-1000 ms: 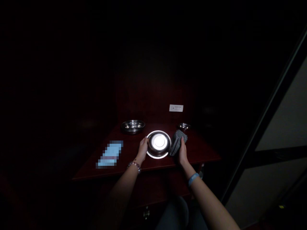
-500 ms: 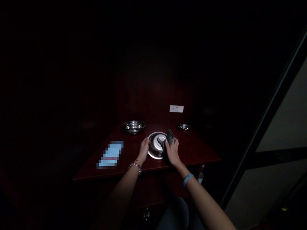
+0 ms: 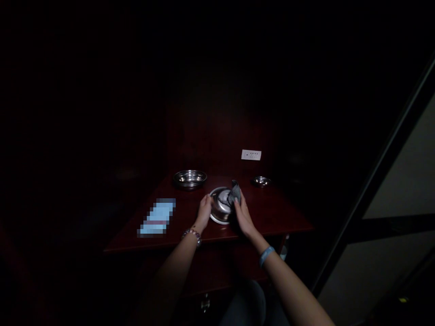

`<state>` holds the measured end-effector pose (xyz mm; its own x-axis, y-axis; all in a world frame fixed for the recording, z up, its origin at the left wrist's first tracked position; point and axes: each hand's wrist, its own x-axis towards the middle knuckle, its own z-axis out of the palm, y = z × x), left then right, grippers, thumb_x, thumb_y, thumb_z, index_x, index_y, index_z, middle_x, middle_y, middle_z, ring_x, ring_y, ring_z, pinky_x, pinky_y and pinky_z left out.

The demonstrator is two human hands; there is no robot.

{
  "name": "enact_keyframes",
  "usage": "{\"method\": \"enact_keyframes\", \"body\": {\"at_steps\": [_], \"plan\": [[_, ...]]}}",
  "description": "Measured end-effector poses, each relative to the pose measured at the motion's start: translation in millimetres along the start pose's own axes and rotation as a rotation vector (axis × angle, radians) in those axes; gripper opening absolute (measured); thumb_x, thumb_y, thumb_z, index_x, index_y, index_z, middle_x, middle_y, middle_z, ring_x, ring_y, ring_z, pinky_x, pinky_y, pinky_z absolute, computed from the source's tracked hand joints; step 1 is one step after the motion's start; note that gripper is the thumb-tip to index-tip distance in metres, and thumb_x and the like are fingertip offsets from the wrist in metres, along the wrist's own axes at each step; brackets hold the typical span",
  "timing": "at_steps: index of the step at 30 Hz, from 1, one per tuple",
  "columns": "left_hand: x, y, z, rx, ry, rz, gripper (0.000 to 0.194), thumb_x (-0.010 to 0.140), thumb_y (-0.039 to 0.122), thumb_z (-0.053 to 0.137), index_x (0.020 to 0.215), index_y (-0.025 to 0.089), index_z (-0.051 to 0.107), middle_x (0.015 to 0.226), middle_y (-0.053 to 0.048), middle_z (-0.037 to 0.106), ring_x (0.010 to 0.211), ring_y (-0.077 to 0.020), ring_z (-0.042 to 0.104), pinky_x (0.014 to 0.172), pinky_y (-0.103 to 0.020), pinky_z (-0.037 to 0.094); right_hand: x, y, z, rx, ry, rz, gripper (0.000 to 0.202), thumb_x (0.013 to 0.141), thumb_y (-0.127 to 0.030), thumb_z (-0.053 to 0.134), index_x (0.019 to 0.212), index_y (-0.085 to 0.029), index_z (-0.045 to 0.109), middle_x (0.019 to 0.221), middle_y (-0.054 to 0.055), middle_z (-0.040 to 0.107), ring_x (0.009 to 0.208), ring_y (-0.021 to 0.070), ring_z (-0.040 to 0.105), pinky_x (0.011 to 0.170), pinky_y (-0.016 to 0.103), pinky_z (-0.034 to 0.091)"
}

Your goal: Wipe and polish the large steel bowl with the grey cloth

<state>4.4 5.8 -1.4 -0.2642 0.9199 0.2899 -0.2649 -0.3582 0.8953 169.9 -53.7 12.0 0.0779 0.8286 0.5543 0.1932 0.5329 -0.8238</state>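
Note:
A shiny steel bowl [image 3: 219, 212] is turned base outward above the front of the dark red desk [image 3: 272, 217]. My left hand [image 3: 204, 210] grips its left rim, thumb on the near side. A grey cloth [image 3: 234, 194] is bunched in my right hand [image 3: 243, 215], pressed against the right side of the bowl's base. The bowl's right edge is hidden behind the cloth and that hand.
Several stacked steel bowls [image 3: 190, 178] stand at the back left, and a smaller steel bowl [image 3: 261, 181] at the back right. A pixelated light-blue patch [image 3: 158, 218] covers something at the left. A white socket plate [image 3: 251, 155] is on the back wall.
My right hand has shifted slightly left with the cloth, now more over the bowl's right side. My left hand keeps its hold on the rim.

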Motion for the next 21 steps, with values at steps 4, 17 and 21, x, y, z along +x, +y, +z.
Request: {"method": "enact_keyframes", "body": {"at_steps": [4,17,21], "plan": [[-3.6,5.7,0.8,0.001,0.003,-0.008,0.023,0.079,0.043,0.06,0.074,0.02,0.061,0.075,-0.002,0.066,0.083,-0.022,0.064,0.088,-0.035,0.049,12.3,-1.1,2.4,-0.076,-0.081,0.045,0.065,0.1,-0.067,0.028,0.147,-0.029,0.05,0.161,0.006,0.039,0.152,0.0243,0.028,0.123,0.05,0.022],[-2.7,9.5,0.8,-0.003,0.018,-0.043,0.032,0.076,0.05,0.064,0.082,0.019,0.064,0.076,-0.004,0.07,0.078,-0.0213,0.066,0.08,-0.035,0.052,21.9,-18.1,22.6,-0.662,-0.143,-0.259,0.048,0.103,-0.04,0.041,0.149,-0.029,0.049,0.159,0.009,0.039,0.145,0.0292,0.036,0.119,0.05,0.03],[-2.9,11.2,0.0,-0.01,0.044,-0.029,0.035,0.069,0.05,0.07,0.08,0.017,0.066,0.075,-0.004,0.071,0.078,-0.021,0.066,0.08,-0.034,0.052,14.1,-27.8,29.0,-0.777,-0.2,-0.336,0.048,0.102,-0.039,0.043,0.15,-0.034,0.047,0.162,0.006,0.035,0.149,0.0304,0.028,0.121,0.055,0.022]]}}
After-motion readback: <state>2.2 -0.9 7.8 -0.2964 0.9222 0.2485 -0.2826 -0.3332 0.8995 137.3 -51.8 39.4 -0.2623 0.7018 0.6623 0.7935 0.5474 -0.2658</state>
